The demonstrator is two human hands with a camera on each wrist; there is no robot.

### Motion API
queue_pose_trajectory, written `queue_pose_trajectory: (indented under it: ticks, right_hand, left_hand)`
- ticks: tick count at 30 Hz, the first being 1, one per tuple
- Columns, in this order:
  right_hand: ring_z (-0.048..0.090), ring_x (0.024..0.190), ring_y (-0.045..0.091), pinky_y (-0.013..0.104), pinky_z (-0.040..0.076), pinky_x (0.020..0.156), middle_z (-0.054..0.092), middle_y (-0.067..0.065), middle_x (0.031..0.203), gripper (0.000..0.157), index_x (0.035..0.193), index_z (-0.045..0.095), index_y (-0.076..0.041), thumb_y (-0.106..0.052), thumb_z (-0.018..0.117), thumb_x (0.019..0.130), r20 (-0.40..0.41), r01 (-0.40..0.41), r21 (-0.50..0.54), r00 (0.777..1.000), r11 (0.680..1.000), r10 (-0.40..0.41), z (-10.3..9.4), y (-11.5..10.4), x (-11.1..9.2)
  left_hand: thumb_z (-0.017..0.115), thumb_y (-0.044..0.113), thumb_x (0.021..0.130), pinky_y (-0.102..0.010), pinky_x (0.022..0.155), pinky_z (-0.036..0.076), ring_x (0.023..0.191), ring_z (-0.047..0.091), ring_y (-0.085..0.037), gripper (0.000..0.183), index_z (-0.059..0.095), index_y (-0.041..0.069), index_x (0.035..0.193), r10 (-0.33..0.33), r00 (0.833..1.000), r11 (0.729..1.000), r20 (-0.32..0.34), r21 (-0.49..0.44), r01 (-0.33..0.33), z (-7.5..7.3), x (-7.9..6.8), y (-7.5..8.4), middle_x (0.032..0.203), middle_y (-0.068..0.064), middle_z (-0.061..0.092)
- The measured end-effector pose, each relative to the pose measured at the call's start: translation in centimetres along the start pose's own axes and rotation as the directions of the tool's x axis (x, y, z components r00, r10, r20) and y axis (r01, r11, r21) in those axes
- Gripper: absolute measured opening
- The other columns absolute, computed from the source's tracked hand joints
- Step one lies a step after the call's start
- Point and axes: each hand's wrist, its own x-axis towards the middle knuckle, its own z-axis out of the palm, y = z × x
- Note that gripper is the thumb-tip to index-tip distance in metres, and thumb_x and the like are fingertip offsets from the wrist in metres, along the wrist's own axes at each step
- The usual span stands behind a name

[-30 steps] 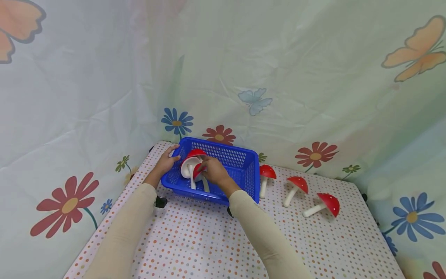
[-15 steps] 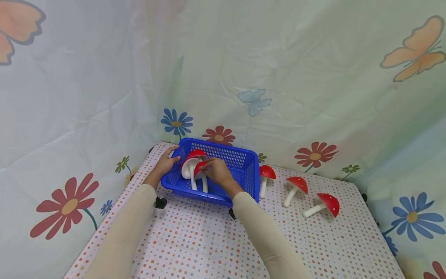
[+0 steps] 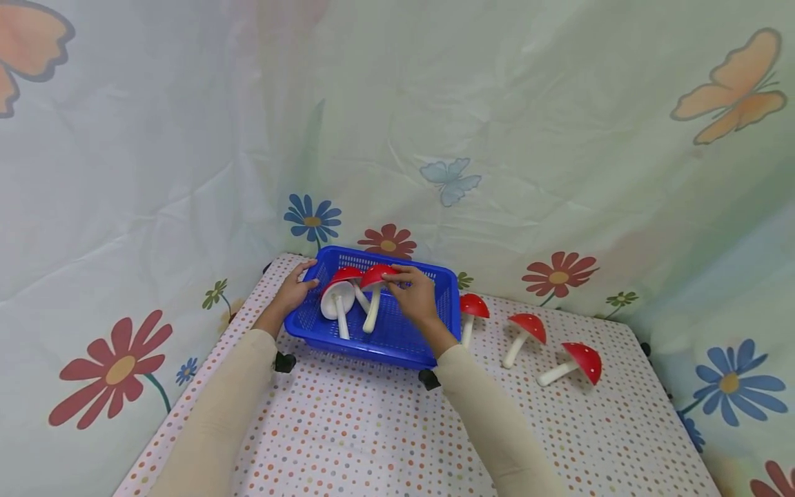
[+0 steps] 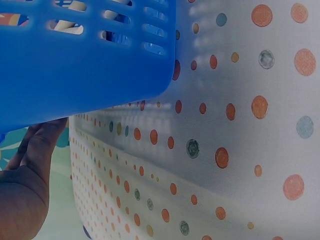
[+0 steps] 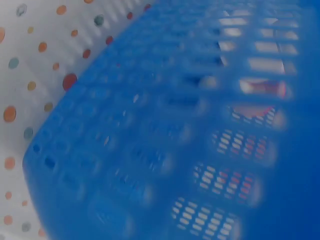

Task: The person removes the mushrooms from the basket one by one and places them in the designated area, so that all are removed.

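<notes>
A blue plastic basket [image 3: 404, 345] stands on the dotted tabletop. My left hand [image 3: 292, 290] grips its left rim, with the thumb on the near part of the rim. In the left wrist view the fingers [image 4: 42, 145] reach up beside the basket wall [image 4: 85, 85]. My right hand [image 3: 415, 293] pinches the red cap of a toy mushroom [image 3: 374, 304] over the basket, its white stem pointing down. Two more mushrooms lie in the basket's left part: one shows its white underside [image 3: 337, 301], the other lies partly hidden behind [image 3: 361, 298]. Basket wall [image 5: 125, 150] fills most of the right wrist view.
Right of the basket, three red-capped mushrooms lie in a row: one by the basket wall [image 3: 475, 307], a middle one [image 3: 528, 328] and a right one [image 3: 584, 362]. A flower-printed curtain [image 3: 385, 124] encloses the back and sides of the table [image 3: 348, 428].
My right hand has lifted the mushroom and moved it rightward, away from the other two in the basket. My left hand stays at the basket's left rim.
</notes>
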Motion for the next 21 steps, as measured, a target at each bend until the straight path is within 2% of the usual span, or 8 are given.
queue_pose_trajectory:
  ticks: [4,9,12,17,21]
  right_hand:
    - [0.061,0.121,0.03,0.044,0.057,0.091,0.069,0.011,0.122,0.017,0.102,0.078,-0.006,-0.009,0.075,0.086,-0.107,0.003,0.09,0.994,0.996,0.007,-2.2,0.6,-0.1]
    - [0.062,0.12,0.03,0.043,0.052,0.1,0.071,0.014,0.119,0.018,0.102,0.078,-0.004,-0.008,0.077,0.084,-0.224,-0.01,0.155,0.974,0.988,0.045,-4.9,1.5,-0.3]
    - [0.063,0.119,0.031,0.035,0.05,0.102,0.07,0.018,0.119,0.019,0.101,0.077,0.0,-0.007,0.078,0.083,-0.283,-0.01,0.21,0.957,0.978,0.071,-6.7,1.8,-0.7]
    - [0.063,0.118,0.031,0.016,0.052,0.089,0.069,0.022,0.12,0.021,0.102,0.075,0.003,-0.004,0.078,0.082,-0.358,-0.008,0.264,0.928,0.964,0.106,-9.7,2.2,-1.9]
    - [0.065,0.114,0.017,0.01,0.051,0.086,0.069,0.019,0.122,0.023,0.105,0.075,0.001,-0.007,0.077,0.084,-0.404,-0.026,0.257,0.905,0.966,0.131,-11.9,2.8,-3.2]
  left_hand:
    - [0.051,0.018,0.101,-0.059,0.119,0.024,0.149,0.024,-0.041,0.056,0.034,0.024,0.154,-0.007,1.0,1.0,-0.004,0.002,0.007,0.1,0.0,-0.2,0.165,-0.009,0.023]
    - [0.05,0.018,0.101,-0.059,0.118,0.025,0.149,0.025,-0.042,0.056,0.033,0.024,0.154,-0.014,1.0,1.0,0.004,0.001,0.014,0.2,0.0,-0.3,0.165,-0.01,0.021]
    - [0.05,0.018,0.101,-0.059,0.119,0.025,0.149,0.024,-0.042,0.056,0.033,0.024,0.154,-0.008,1.0,1.0,0.005,-0.005,0.008,0.1,0.1,-0.2,0.165,-0.01,0.021]
    - [0.051,0.017,0.101,-0.058,0.12,0.023,0.15,0.022,-0.041,0.056,0.033,0.022,0.154,0.006,1.0,1.0,0.01,-0.002,-0.006,0.0,0.0,-0.1,0.165,-0.01,0.022]
    - [0.05,0.018,0.102,-0.059,0.12,0.022,0.15,0.021,-0.041,0.057,0.032,0.022,0.155,0.008,1.0,1.0,0.013,0.013,-0.008,0.0,0.0,-0.1,0.165,-0.01,0.021]
